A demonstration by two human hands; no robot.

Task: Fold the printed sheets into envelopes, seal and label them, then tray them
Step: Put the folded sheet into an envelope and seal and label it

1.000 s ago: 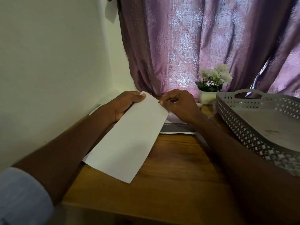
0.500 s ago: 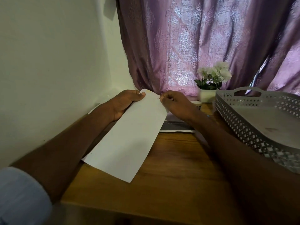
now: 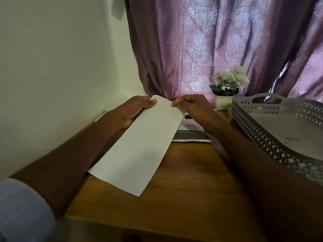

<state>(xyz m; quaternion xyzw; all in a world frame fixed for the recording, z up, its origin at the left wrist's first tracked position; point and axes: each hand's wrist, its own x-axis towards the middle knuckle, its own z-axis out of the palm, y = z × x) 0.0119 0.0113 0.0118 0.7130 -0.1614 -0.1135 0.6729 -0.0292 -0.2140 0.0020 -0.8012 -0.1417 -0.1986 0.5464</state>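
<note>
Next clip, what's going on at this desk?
A person holds a long white envelope by its far end, left hand gripping one corner and right hand pinching the other, its near end on the wooden desk. Printed sheets lie behind it. The grey tray at right holds no envelopes.

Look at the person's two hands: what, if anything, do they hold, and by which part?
Both hands hold the long white folded paper sheet by its far end: left hand grips the left corner, right hand pinches the right corner.
</note>
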